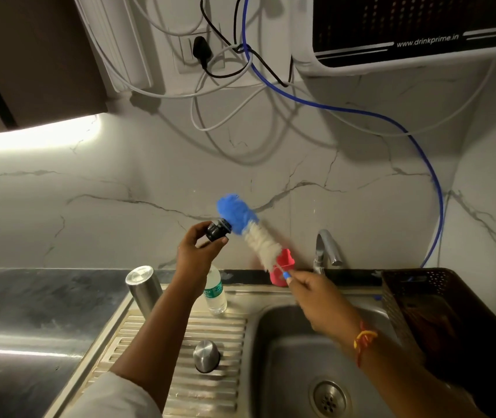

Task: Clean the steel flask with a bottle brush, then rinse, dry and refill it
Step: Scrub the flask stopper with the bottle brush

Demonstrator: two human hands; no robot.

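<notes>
One steel sink (289,366) fills the lower part, with one tap (326,247) behind it. One water purifier (406,28) hangs on the wall at the upper right. One dark basket (440,300) stands to the right of the sink. One steel flask (144,289) stands on the draining board, at its back left corner. One bottle brush (252,233) is gripped at its handle end by the fingers of the right hand (319,300). One plastic bottle (216,297) stands behind the left forearm. One steel cap (206,356) lies on the draining board. One black stopper (218,230) is pinched by the fingers of the left hand (195,251), and the blue brush head touches it.
</notes>
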